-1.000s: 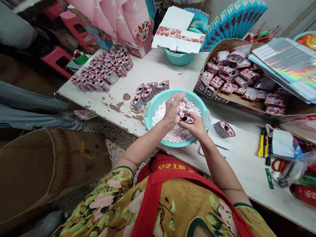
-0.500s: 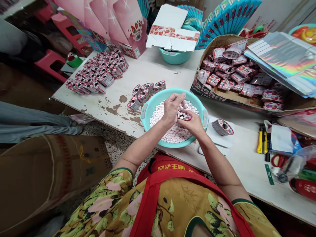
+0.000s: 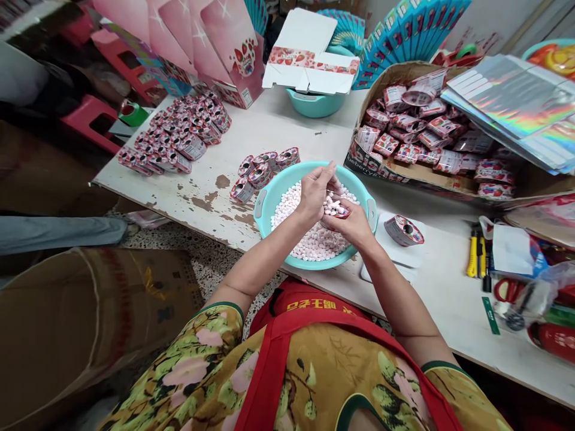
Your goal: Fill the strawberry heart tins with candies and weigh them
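Over a turquoise basin [image 3: 265,222] of small white candies [image 3: 309,245], my right hand [image 3: 353,226] grips a small red printed candy container [image 3: 345,212]. White candies are heaped on its opening. My left hand [image 3: 315,193] is curled just above it, fingers bent together around some candies; its palm side is partly hidden. Beside the basin, to the right, one more oval container [image 3: 403,230] with a dark round hole rests on a white scale [image 3: 390,263]. Several like containers [image 3: 260,175] stand at the basin's left rim.
Many containers [image 3: 175,134] are grouped at the table's left end. A cardboard box [image 3: 381,170] of wrapped containers stands at the right, with shiny sheets [image 3: 516,108] on it. Yellow cutters [image 3: 472,254] lie further right. A large carton [image 3: 135,299] is on the floor.
More white candies now lie heaped on the container's opening, where its dark hole showed before. My left hand has tilted slightly over it; the right hand keeps its hold.
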`<state>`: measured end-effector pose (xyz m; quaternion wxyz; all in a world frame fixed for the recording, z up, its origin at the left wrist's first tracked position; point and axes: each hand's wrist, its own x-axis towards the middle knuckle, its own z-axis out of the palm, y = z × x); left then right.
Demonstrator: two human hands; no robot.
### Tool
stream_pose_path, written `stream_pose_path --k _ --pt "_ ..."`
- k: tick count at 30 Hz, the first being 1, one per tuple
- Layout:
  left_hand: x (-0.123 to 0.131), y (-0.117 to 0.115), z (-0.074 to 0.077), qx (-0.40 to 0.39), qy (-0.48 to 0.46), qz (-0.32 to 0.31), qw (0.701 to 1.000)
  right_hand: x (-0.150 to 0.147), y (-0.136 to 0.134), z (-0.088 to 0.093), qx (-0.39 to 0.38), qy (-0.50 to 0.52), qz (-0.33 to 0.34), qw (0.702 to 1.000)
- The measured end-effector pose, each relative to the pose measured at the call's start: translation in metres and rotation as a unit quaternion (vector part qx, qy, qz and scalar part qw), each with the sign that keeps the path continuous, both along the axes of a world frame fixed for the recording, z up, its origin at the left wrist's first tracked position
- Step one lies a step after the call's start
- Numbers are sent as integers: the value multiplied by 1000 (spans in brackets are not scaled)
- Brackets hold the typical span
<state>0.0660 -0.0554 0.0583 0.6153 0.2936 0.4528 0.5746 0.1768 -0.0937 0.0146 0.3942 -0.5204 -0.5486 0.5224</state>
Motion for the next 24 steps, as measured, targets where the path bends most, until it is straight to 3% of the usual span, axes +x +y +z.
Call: stream_pose_path --k 7,17,22,24 --pt "2 -2 3 5 -19 2 1000 4 1 7 64 -61 -11 996" --pt "5 0 9 -13 -34 -15 999 4 2 3 52 -48 5 998" --pt "6 -4 9 -1 -14 -70 997 7 3 3 45 -47 -4 998" --pt "7 -5 10 12 -10 -60 998 7 4 3 55 -38 -2 998"
